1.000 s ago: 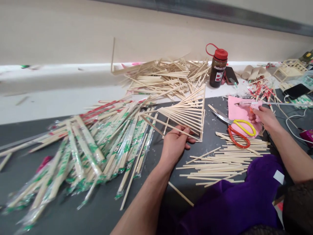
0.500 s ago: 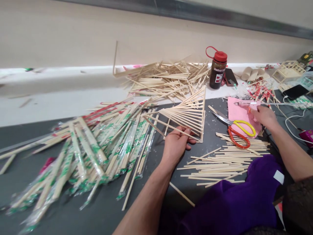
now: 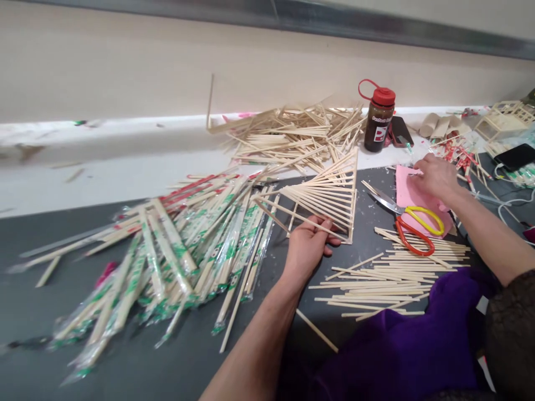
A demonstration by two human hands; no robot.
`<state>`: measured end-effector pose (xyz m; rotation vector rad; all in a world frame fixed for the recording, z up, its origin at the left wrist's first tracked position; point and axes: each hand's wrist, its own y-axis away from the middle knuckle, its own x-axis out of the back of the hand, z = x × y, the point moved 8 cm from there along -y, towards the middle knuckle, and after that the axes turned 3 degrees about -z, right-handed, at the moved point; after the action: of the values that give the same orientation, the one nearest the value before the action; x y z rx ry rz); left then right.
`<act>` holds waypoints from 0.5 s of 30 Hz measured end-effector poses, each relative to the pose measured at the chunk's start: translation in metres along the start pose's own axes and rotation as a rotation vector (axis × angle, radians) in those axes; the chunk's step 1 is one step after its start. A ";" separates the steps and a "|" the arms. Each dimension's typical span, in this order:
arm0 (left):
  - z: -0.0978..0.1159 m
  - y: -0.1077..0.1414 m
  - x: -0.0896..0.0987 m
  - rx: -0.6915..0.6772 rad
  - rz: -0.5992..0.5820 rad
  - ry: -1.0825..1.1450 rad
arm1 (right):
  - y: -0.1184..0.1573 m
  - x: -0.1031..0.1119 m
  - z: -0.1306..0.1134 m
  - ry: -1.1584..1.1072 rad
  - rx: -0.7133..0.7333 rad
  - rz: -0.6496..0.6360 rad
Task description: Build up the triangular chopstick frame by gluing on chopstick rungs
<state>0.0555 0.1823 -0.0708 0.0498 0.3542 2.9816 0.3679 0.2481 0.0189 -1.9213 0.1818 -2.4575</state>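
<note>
Near the middle, my left hand [image 3: 310, 244] pinches the lower front edge of a frame of wooden sticks [image 3: 321, 195], its sticks fanned out in a twisted triangle. My right hand [image 3: 437, 177] is over the far part of a pink sheet [image 3: 407, 192]; its fingers are bent downward, and whatever may be beneath them is hidden. Scissors [image 3: 418, 245] with one yellow and one red handle lie open between the frame and the pink sheet. Loose sticks [image 3: 384, 284] are spread in front of the scissors.
Wrapped chopsticks [image 3: 175, 250] cover the left of the dark table [image 3: 29, 312]. Behind the frame is a large heap of sticks [image 3: 284, 133]. A red-capped bottle [image 3: 379, 120], a dark phone [image 3: 402, 132], another phone [image 3: 516, 157] and a white cable [image 3: 507, 214] are at the right.
My right hand has let go of the pink glue gun and moved up and left over the sheet. My left hand keeps its hold on the frame. The view has shifted slightly.
</note>
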 end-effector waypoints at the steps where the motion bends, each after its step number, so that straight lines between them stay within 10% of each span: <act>1: 0.000 0.000 0.000 -0.002 0.005 0.001 | -0.003 -0.002 -0.004 0.042 0.004 -0.015; 15: -0.001 0.006 -0.007 0.066 0.009 0.063 | -0.007 -0.020 -0.008 0.221 -0.012 -0.175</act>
<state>0.0617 0.1750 -0.0704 -0.0354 0.4607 2.9852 0.3651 0.2577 -0.0017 -1.7356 0.0323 -2.7858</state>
